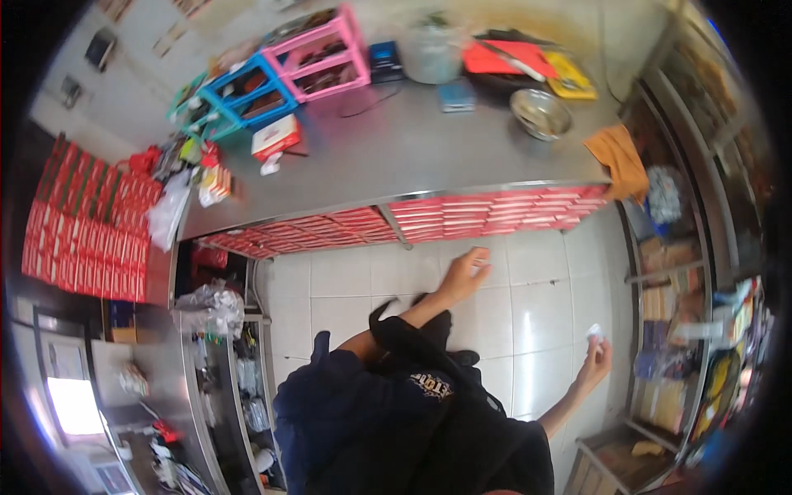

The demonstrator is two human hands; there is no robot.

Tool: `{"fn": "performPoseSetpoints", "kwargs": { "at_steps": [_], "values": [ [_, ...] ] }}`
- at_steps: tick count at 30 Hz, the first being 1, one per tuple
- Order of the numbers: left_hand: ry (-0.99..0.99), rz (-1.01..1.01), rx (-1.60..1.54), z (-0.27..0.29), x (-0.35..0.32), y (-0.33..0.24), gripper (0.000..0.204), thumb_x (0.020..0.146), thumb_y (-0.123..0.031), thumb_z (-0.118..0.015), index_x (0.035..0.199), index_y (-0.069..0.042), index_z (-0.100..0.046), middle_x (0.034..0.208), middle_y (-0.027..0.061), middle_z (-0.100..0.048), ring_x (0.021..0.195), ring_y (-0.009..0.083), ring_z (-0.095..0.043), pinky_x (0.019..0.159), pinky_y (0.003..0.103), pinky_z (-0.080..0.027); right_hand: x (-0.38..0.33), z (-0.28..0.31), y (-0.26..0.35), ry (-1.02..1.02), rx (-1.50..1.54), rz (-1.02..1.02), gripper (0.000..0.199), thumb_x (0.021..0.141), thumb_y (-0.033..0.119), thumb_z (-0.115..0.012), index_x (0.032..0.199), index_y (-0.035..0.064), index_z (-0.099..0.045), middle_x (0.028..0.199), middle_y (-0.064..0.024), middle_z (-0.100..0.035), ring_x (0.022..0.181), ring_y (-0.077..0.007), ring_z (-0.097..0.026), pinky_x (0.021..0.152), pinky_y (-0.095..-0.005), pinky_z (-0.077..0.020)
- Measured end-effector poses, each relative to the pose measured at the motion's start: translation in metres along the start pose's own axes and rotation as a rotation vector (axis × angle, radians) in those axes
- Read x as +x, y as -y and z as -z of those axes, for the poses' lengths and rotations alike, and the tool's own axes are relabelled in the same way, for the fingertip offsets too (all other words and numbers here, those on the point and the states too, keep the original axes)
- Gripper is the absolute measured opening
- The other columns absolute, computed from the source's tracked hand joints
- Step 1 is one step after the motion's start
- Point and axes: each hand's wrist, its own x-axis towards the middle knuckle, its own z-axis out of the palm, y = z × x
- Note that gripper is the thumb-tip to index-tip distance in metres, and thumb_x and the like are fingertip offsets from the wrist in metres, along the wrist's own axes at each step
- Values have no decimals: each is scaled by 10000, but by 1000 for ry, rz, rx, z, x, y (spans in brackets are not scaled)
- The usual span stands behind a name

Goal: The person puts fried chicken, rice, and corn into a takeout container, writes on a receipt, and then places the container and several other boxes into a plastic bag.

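Your left hand (464,276) reaches toward the bench (412,148) at twelve o'clock, fingers curled, holding nothing I can tell. Your right hand (596,356) pinches a small white scrap (594,332).

1. From my feed I see the person wears a dark navy top (346,412) with short sleeves; both forearms are bare.
2. A black strap (412,342) runs across the shoulder and chest, joined to a black bag or apron panel (478,437) over the front.
3. A small pale printed emblem (431,384) sits on the chest, too blurred for me to read.
4. The left hand (464,275) and right hand (596,360) are bare; I see no gloves, watch or rings.
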Motion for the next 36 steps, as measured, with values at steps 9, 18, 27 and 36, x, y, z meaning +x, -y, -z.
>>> {"fn": "performPoseSetpoints", "kwargs": {
  "at_steps": [9, 18, 27, 36],
  "values": [
    [-597, -21, 396, 410, 44, 134, 187, 862, -201, -545, 919, -39, -618, 833, 111, -638, 788, 235, -614, 699, 323, -471, -123, -374, 139, 636, 260, 152, 165, 822, 126, -624, 935, 7, -610, 882, -58, -617, 765, -100, -574, 684, -236, -471],
    [-540, -74, 968, 641, 147, 244, 533, 748, -273, -644, 1238, -153, -473, 1286, 84, -446, 1185, 307, -403, 952, 429, -358, -243, -762, 287, 874, 288, 385, 170, 793, 146, -655, 855, -8, -617, 650, -33, -601, 562, -77, -489, 527, -236, -417],
    [-401, -150, 918, 685, 172, 323, 617, 709, -317, -641, 1282, -194, -445, 1335, 21, -417, 1245, 280, -351, 980, 464, -339, -286, -880, 318, 860, -17, 570, 268, 748, 89, -648, 959, 34, -491, 622, -126, -603, 582, -257, -606, 535, -330, -462],
    [-376, -121, 944, 685, 173, 321, 623, 694, -310, -649, 1276, -205, -453, 1345, 12, -405, 1250, 265, -347, 978, 458, -344, -283, -897, 333, 755, -435, 580, 223, 716, 163, -683, 852, 71, -532, 637, -89, -617, 602, -264, -616, 545, -375, -465]
  ]
}}
